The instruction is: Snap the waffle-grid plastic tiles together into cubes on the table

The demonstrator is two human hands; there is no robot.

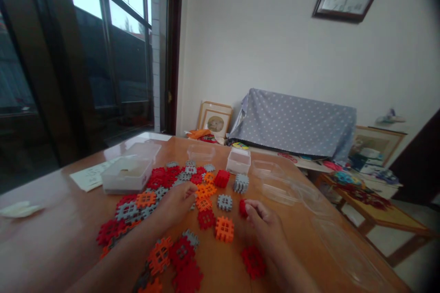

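My right grip [267, 223] pinches a red piece [243, 208], nearer me than the grey stack [241, 183]; my left grip [177, 203] curls over the loose pieces [145, 199], holding what I cannot tell. That and a red stack [222, 178] stand formed; many pieces lie unstacked across the bench [292, 233].

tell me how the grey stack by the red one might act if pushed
The grey stack seems to show several notched layers, so a push might shift or split it. Its moulded-plastic look suggests it is probably stiff and fairly light. Its squarish outline makes rolling unlikely.
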